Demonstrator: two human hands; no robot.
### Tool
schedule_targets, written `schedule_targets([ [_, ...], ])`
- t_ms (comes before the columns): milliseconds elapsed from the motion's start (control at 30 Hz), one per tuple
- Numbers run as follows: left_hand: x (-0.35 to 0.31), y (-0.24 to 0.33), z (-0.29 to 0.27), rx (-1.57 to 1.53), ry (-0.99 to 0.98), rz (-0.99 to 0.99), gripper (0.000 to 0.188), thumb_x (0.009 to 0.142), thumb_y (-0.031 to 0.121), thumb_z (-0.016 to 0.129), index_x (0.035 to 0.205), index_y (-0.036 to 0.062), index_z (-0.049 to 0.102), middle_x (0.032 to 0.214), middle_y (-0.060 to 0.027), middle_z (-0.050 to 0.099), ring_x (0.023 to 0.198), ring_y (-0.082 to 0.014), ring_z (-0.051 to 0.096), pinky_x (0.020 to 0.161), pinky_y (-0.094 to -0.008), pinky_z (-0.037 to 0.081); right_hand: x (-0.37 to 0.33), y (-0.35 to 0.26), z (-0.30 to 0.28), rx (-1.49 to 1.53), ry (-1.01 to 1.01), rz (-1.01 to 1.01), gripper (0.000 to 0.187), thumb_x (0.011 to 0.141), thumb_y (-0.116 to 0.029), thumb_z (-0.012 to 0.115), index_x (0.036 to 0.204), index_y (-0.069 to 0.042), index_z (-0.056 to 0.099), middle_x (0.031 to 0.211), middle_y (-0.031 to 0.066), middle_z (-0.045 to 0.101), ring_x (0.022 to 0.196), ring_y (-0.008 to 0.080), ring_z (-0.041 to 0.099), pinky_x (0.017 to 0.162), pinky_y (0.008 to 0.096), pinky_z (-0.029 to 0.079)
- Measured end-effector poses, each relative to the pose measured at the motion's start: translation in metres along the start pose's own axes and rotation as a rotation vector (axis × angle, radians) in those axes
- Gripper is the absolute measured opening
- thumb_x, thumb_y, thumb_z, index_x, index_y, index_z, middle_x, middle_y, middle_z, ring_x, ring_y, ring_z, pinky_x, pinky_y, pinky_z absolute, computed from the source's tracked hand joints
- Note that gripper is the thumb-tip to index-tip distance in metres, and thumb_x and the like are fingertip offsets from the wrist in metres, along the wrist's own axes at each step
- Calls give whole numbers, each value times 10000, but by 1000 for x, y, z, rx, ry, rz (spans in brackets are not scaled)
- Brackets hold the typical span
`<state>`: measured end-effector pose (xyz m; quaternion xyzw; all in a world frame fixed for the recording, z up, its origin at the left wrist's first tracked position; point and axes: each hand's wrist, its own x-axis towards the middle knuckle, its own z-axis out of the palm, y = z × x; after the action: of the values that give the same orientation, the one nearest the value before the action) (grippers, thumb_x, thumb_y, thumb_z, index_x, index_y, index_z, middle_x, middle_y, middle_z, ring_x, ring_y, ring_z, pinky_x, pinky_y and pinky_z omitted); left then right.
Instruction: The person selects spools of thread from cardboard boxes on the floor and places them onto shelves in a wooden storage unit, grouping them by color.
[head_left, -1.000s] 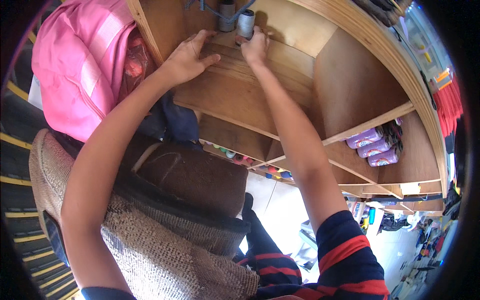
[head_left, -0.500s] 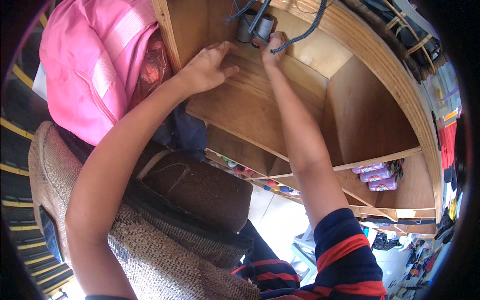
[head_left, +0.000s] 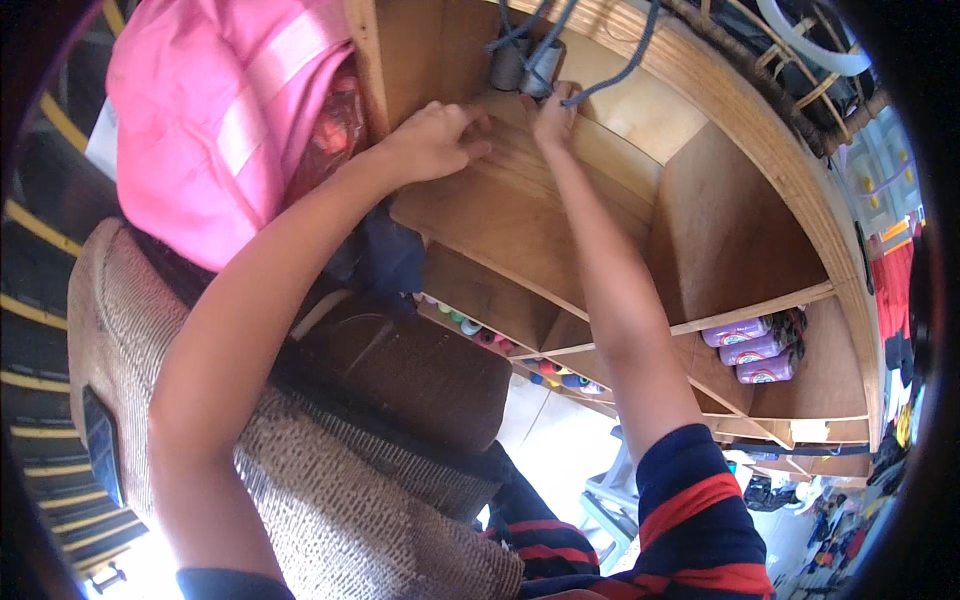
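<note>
Two cone-shaped spools of thread stand side by side at the back of a wooden shelf compartment: a dark grey thread spool (head_left: pixel 507 66) and a light grey thread spool (head_left: pixel 543 70). My right hand (head_left: pixel 552 122) reaches in from below, thumb and fingers at either side of the light grey spool's near end. A blue-grey cord (head_left: pixel 625 75) hangs in loops before the spools and crosses my right fingertips. Over the shelf board (head_left: pixel 490 215), my left hand (head_left: pixel 435 140) is empty, its fingers bent and apart.
A pink bag (head_left: pixel 205 150) sits left of the compartment, beside a red item in clear wrap (head_left: pixel 338 125). Below are purple packages (head_left: pixel 750 350) and coloured thread spools (head_left: pixel 470 327). A brown cushioned seat (head_left: pixel 400 375) and woven backrest (head_left: pixel 330 490) lie under my left arm.
The whole view has shifted slightly, so the shelf and bag appear lower and further right. My left fingers have curled in a little. My right hand stays by the light grey thread spool.
</note>
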<state>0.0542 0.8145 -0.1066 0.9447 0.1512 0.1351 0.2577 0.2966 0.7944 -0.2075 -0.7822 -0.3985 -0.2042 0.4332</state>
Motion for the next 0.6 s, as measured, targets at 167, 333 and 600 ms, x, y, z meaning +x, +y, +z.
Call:
schedule_targets([
  [167,-5,-15,11,257,65,108,285,853,274,606,1029,49,609,889,-176,669,889,-347,635,817,-421,493,-36,-17,-31,14,-282,-82,619,815,-266,655,1269,78,412,1330,323,395,1296,450,315,1075,465,278],
  [333,-39,16,-17,202,-257,42,270,858,276,602,1005,49,612,860,-159,670,827,-344,635,773,-428,496,-79,-72,-115,84,-686,151,582,858,-320,609,1310,6,441,1338,255,443,1249,422,394,1050,468,319],
  [600,-106,55,-54,200,-450,95,244,859,248,606,982,37,614,899,-167,670,889,-337,643,776,-434,492,-182,-79,-206,-10,-669,-269,550,883,-360,575,1251,42,500,1368,239,414,1339,366,298,1107,464,250],
])
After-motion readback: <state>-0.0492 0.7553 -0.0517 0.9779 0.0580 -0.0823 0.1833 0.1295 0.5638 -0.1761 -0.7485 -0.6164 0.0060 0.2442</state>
